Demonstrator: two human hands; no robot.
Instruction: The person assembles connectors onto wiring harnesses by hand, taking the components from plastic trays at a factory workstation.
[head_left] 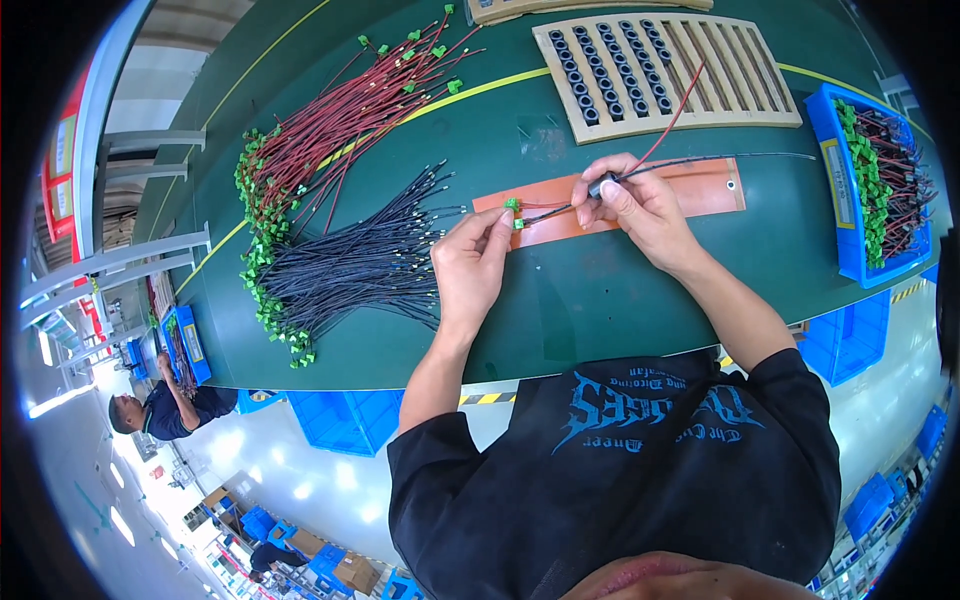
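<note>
Between the fingertips of my left hand are the small green connectors on the ends of a red and a black wire. My right hand grips a black ring-shaped core with thumb and fingers. Both wires run into the core; beyond it the red wire sticks up and away, and the black wire stretches to the right. Both hands are over an orange-brown strip board lying on the green table. Fingers partly hide the core.
Bundles of red wires and black wires with green connectors lie at left. A wooden rack holding rows of black cores stands at the back. A blue bin of wired connectors sits at right. A co-worker is at far left.
</note>
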